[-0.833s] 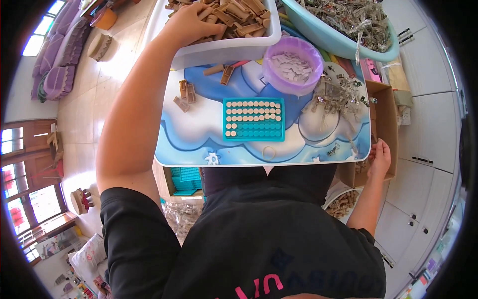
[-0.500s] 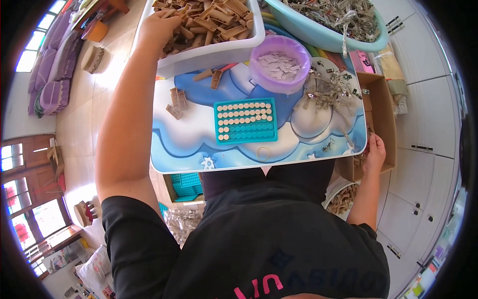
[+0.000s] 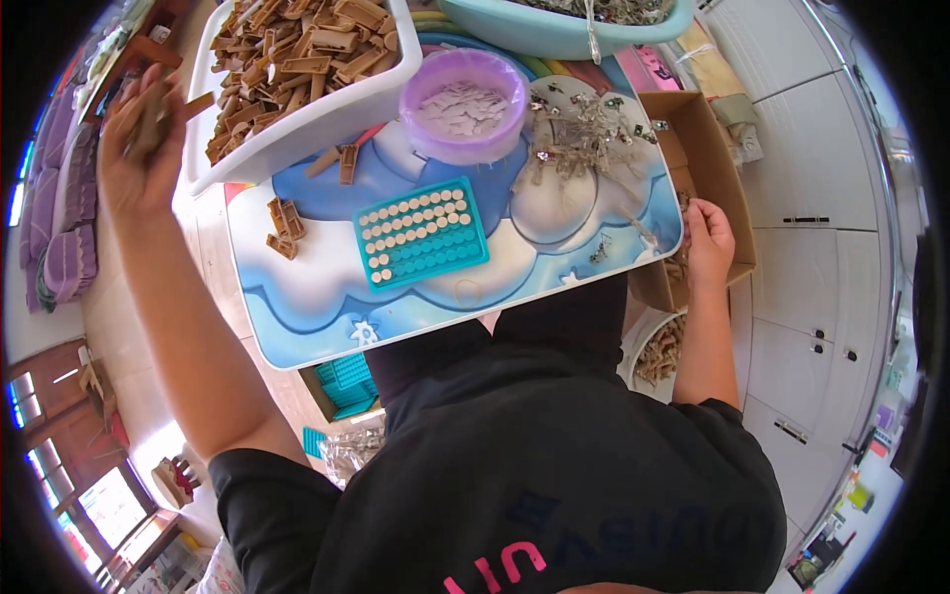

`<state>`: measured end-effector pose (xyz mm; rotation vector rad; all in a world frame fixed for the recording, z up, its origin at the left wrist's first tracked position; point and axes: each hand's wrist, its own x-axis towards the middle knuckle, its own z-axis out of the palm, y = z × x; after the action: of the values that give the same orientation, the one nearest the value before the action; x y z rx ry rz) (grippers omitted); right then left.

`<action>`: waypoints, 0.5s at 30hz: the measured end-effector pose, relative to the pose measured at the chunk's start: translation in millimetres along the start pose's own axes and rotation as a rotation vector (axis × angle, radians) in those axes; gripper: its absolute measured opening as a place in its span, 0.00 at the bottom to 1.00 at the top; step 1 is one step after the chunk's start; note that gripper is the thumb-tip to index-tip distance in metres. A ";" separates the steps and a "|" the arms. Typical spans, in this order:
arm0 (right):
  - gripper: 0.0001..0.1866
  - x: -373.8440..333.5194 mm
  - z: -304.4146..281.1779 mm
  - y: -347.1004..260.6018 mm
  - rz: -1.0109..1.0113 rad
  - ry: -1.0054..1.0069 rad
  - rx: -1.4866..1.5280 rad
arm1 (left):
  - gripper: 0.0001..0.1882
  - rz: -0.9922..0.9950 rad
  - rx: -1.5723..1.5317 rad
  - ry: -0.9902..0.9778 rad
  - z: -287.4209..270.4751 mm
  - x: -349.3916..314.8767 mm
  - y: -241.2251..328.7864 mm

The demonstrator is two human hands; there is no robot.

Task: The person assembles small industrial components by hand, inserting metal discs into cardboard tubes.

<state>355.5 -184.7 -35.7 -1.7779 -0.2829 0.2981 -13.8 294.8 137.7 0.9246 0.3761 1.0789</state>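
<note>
My left hand is raised just left of the white bin, curled around several brown plastic pieces. That bin is heaped with the same trough-shaped brown pieces. At the table's right edge, my right hand is closed beside the cardboard box; what its fingers hold, if anything, is hidden. A teal tray lies mid-table, with cream round pieces filling its upper rows and two at the left of each lower row. Loose brown pieces rest on the table's left part.
A purple tub of white slips stands behind the tray. Small metal-and-clear parts are piled at the table's back right. Behind them sits a light-blue basin. The cardboard box flanks the right edge.
My left hand has come out of the white bin and swung left, carrying brown pieces. The whole view has turned and shifted. My right hand remains at the table's right edge.
</note>
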 end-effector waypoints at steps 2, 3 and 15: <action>0.08 3.2 -0.4 2.2 -0.046 0.016 -0.022 | 0.18 -0.070 -0.087 -0.201 -6.1 -34.6 15.6; 0.08 -0.2 5.4 -6.5 -0.203 0.013 -0.136 | 0.18 -0.048 -0.078 -0.229 -6.5 -55.9 10.6; 0.22 -8.5 104.8 -96.6 -0.707 -0.194 -0.763 | 0.14 0.369 1.564 -0.270 -8.0 -175.3 -95.4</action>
<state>307.9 -70.8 36.0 -2.2382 -1.2593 -0.1829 -43.3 129.8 29.0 2.5662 0.8673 0.8295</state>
